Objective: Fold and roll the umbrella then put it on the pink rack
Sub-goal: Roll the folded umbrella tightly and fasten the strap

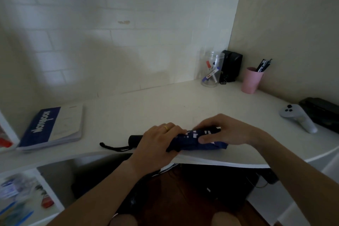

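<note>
A collapsed navy umbrella (190, 138) with white marks lies lengthwise at the front edge of the white desk (156, 104). Its black handle (134, 140) and wrist strap (111, 147) stick out to the left. My left hand (157, 143) grips the umbrella near the handle end, fingers curled over the fabric. My right hand (223, 130) grips the other end, thumb pressed on the bunched cloth. No pink rack is in view.
A blue and white notebook (51, 126) lies at the left. At the back right corner stand a clear jar of markers (211, 69), a black speaker (232, 65) and a pink cup of pens (252, 80). A white controller (299, 117) and black case (322, 112) sit at right.
</note>
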### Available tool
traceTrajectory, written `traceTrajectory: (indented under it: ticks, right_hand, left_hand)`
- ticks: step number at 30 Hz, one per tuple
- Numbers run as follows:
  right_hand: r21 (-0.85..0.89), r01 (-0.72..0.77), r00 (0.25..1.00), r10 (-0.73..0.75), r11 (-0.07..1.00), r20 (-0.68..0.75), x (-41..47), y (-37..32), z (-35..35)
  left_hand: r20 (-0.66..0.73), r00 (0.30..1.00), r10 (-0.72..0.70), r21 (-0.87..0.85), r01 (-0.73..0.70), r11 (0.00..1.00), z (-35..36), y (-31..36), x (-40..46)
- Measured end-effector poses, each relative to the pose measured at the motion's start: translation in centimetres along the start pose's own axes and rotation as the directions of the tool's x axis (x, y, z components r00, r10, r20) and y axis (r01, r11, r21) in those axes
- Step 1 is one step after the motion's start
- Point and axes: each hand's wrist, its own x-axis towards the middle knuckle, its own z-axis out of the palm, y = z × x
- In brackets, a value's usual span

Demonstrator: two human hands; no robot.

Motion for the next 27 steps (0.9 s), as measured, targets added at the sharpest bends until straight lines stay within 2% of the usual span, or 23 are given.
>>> traceTrajectory:
  ticks: [2,5,7,9,10,12,13,14,16,17,18,20,21,22,23,25,27]
  right_hand:
    - [0.077,0.051,0.999,-0.051,0.996,0.001,0.6,0.1,-0.4]
    - [0.022,0.100,0.991,-0.097,0.995,-0.087,1.2,-0.4,-1.3]
    - [-0.026,0.132,0.982,-0.134,0.991,-0.132,1.3,-1.2,-2.5]
    - [-0.053,0.154,0.976,-0.161,0.987,-0.149,1.3,-3.0,-4.0]
    - [-0.094,0.173,0.969,-0.187,0.980,-0.159,1.4,-4.0,-4.7]
    - [-0.306,0.206,0.922,-0.290,0.929,-0.257,1.8,-6.2,-5.6]
    - [-0.437,0.192,0.855,-0.368,0.879,-0.365,2.0,-7.0,-5.5]
    - [-0.503,0.152,0.740,-0.435,0.851,-0.513,2.1,-7.9,-5.2]
    - [-0.403,0.063,0.471,-0.384,0.913,-0.794,1.9,-9.5,-2.7]
    - [-0.310,0.057,0.383,-0.307,0.949,-0.871,1.7,-10.3,-1.2]
    - [-0.233,0.055,0.375,-0.236,0.971,-0.896,1.6,-10.8,0.6]
    - [-0.204,0.009,0.474,-0.184,0.979,-0.861,1.8,-11.1,4.1]
    - [-0.219,-0.022,0.518,-0.176,0.975,-0.837,2.1,-11.0,5.2]
    - [-0.213,-0.040,0.559,-0.155,0.976,-0.814,2.3,-10.9,5.9]
    - [-0.198,-0.049,0.584,-0.133,0.979,-0.801,2.5,-10.9,6.2]
    - [-0.172,-0.014,0.615,-0.127,0.985,-0.778,2.1,-11.1,5.9]
    - [-0.047,0.101,0.631,-0.100,0.994,-0.769,0.7,-11.1,4.8]
  left_hand:
    - [-0.026,1.000,-0.011,-0.013,0.011,1.000,0.3,0.0,0.0]
    - [-0.021,0.996,-0.087,-0.066,0.085,0.994,-0.4,0.1,0.9]
    - [0.050,0.988,-0.148,-0.056,0.151,0.987,-1.8,0.5,2.7]
    - [0.140,0.972,-0.187,0.055,0.181,0.982,-3.2,1.1,5.0]
    - [0.169,0.965,-0.201,0.078,0.190,0.979,-3.7,1.3,6.2]
    - [0.127,0.960,-0.248,-0.037,0.255,0.966,-4.1,1.5,8.2]
    - [0.058,0.949,-0.311,-0.161,0.317,0.935,-4.1,1.4,8.8]
    - [-0.023,0.918,-0.396,-0.312,0.370,0.875,-4.6,1.4,9.6]
    - [-0.061,0.809,-0.584,-0.644,0.415,0.642,-5.3,1.6,10.3]
    - [-0.017,0.763,-0.646,-0.785,0.390,0.481,-5.9,1.8,10.6]
    - [0.060,0.738,-0.672,-0.893,0.341,0.294,-6.6,2.1,10.9]
    - [0.200,0.729,-0.655,-0.974,0.222,-0.050,-8.0,2.9,11.2]
    - [0.243,0.725,-0.644,-0.970,0.179,-0.165,-8.6,3.3,11.3]
    - [0.267,0.726,-0.634,-0.961,0.153,-0.229,-9.1,3.6,11.3]
    - [0.276,0.734,-0.621,-0.957,0.146,-0.252,-9.4,3.8,11.3]
    - [0.275,0.764,-0.584,-0.957,0.162,-0.240,-10.0,4.0,11.0]
    - [0.246,0.797,-0.552,-0.967,0.158,-0.202,-11.2,3.8,10.8]
